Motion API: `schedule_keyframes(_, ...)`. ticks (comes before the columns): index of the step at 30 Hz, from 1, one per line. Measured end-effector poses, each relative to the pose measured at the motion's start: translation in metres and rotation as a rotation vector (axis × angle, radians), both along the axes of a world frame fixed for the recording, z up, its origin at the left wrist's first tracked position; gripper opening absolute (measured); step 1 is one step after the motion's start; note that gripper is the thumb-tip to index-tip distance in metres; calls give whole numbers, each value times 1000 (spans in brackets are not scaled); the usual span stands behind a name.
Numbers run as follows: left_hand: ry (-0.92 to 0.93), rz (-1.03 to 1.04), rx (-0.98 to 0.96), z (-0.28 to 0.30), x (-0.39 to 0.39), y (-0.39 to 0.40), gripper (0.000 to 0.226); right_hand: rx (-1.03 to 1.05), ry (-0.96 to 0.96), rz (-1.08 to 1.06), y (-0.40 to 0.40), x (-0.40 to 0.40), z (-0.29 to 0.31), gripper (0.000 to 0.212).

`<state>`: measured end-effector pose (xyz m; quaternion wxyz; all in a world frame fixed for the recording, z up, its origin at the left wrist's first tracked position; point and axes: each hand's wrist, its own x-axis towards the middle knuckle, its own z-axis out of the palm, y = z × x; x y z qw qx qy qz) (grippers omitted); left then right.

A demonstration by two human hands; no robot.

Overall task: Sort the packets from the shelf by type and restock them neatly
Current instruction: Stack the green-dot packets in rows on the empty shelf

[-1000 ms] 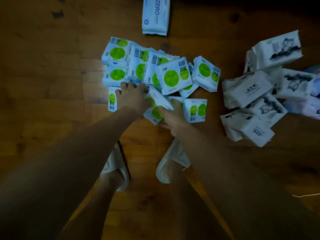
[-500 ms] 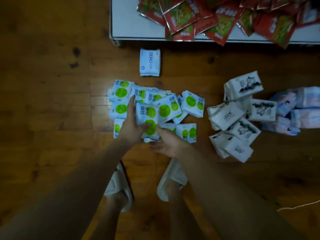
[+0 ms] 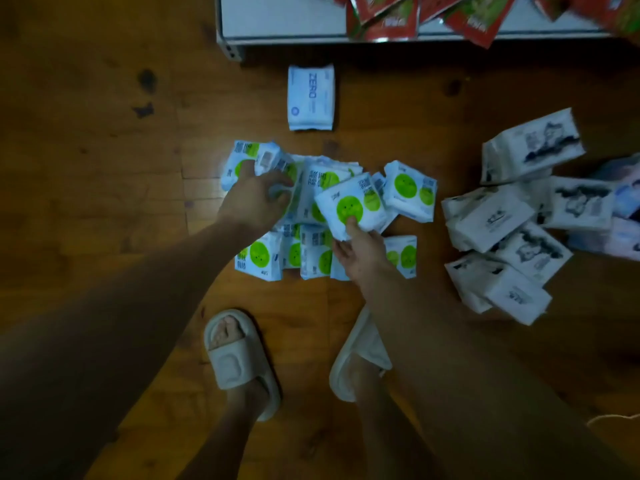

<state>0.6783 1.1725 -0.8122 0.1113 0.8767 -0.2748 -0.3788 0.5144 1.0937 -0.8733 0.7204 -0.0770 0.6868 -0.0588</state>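
A heap of several white packets with green circles (image 3: 410, 190) lies on the wooden floor in the middle of the head view. My left hand (image 3: 256, 199) reaches into the heap's left side, its fingers curled round packets there. My right hand (image 3: 363, 251) pinches one green-circle packet (image 3: 351, 209) by its lower edge, thumb on its face, lifted above the heap. To the right lies a pile of white packets with black ink drawings (image 3: 502, 216). A single pale blue "ZERO" packet (image 3: 311, 97) lies beyond the heap.
A white shelf board (image 3: 277, 19) runs along the top, with red snack packets (image 3: 388, 15) overhanging its edge. Pinkish-blue packets (image 3: 623, 209) show at the far right edge. My two feet in pale slippers (image 3: 239, 362) stand on the floor below the heap.
The view tilted up, bringing in the shelf. My left hand went from the near packets to the heap's left side. My right hand took a green-circle packet and lifted it.
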Motion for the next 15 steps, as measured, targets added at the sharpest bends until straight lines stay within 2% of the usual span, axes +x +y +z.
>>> schedule_keyframes(3, 147, 127, 67, 21, -5, -15, 55, 22, -124, 62, 1, -12, 28, 37)
schedule_keyframes(6, 273, 107, 78, 42, -17, -37, 78, -16, -203, 288, -7, -19, 54, 34)
schedule_keyframes(9, 240, 87, 45, 49, -23, -55, 63, -22, -247, 395, -25, -27, 72, 18)
schedule_keyframes(12, 284, 167, 58, 42, -25, -66, 58, -71, -254, 527, -43, -35, 74, 29)
schedule_keyframes(15, 433, 226, 32, 26, -31, -76, 47, -102, -290, 522, -56, -40, 65, 37)
